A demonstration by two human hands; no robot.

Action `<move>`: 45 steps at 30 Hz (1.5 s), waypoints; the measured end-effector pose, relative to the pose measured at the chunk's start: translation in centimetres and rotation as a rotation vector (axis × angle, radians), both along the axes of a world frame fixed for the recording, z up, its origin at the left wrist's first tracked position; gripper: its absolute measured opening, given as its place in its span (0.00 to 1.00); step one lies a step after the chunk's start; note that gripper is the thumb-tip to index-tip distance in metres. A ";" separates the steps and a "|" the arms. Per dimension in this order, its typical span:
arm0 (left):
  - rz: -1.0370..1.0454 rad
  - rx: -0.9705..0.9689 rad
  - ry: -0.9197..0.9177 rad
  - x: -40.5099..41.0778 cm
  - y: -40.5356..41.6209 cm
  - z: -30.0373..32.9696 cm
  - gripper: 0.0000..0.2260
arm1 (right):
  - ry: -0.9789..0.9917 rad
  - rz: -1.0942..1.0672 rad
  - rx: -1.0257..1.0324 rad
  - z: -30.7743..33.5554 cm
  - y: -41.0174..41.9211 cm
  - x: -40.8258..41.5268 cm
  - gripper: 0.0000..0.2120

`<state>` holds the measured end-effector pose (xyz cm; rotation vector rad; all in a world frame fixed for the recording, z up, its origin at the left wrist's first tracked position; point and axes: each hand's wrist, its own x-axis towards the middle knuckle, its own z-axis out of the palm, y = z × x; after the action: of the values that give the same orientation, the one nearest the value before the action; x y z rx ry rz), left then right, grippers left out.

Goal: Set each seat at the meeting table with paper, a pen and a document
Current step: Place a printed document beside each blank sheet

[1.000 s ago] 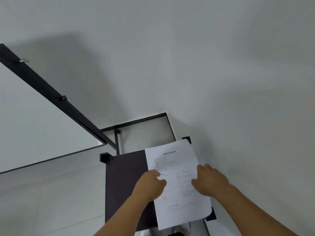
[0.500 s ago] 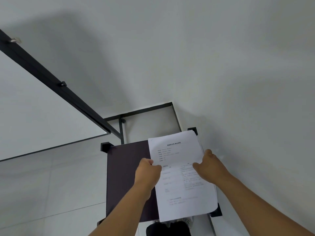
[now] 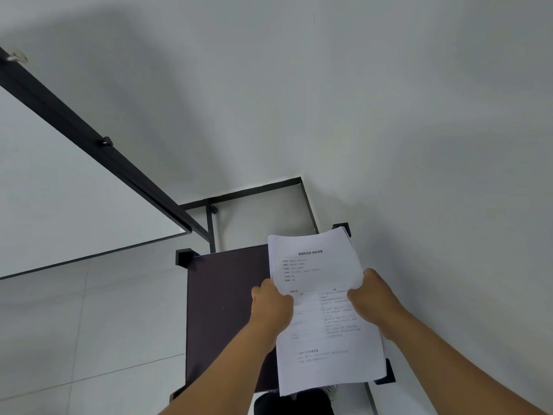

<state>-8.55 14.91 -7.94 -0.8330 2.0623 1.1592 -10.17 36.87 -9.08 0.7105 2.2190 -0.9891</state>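
Documents (image 3: pixel 317 298) were gripped at both side edges, left hand (image 3: pixel 270 307) and right hand (image 3: pixel 371 298) clamped on, lifting them off the dark stand's (image 3: pixel 221 310) right edge, probably for distribution.

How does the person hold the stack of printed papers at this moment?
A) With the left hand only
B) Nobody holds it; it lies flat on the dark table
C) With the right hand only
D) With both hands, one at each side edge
D: the left hand and the right hand each grip one side edge of the stack of printed papers above the dark table.
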 end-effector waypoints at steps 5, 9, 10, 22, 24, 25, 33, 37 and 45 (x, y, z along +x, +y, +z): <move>0.029 0.069 0.055 0.6 -0.1 0.9 0.07 | 0.011 0.027 -0.008 1.0 -1.1 0.2 0.10; 0.049 0.070 0.107 1.0 -1.4 1.9 0.06 | 0.038 0.053 -0.034 2.0 -2.8 1.1 0.08; 0.060 0.071 0.117 1.0 -1.8 2.4 0.05 | 0.050 0.044 -0.051 2.4 -3.3 1.3 0.08; 0.243 0.098 0.353 -1.0 -11.2 12.4 0.06 | 0.245 0.112 -0.186 13.8 -12.6 -2.4 0.08; 0.268 0.093 0.415 -1.3 -13.1 14.9 0.06 | 0.302 0.152 -0.181 16.5 -14.6 -3.4 0.08; 0.269 0.087 0.428 -1.5 -13.5 15.7 0.05 | 0.318 0.162 -0.179 17.4 -15.2 -3.6 0.09; 0.389 0.056 0.651 -1.4 -19.5 25.2 0.03 | 0.514 0.236 -0.232 27.4 -21.3 -5.5 0.09; 0.521 0.117 0.835 0.4 -21.8 31.1 0.03 | 0.630 0.206 -0.387 32.0 -23.3 -6.2 0.06; 0.662 0.032 1.098 7.7 -25.0 39.9 0.07 | 0.691 0.315 -0.759 40.1 -28.0 -4.1 0.08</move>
<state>-0.83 -10.09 31.99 -1.0232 2.6369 2.4033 -14.29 8.83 31.04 -0.3673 2.0933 -1.9273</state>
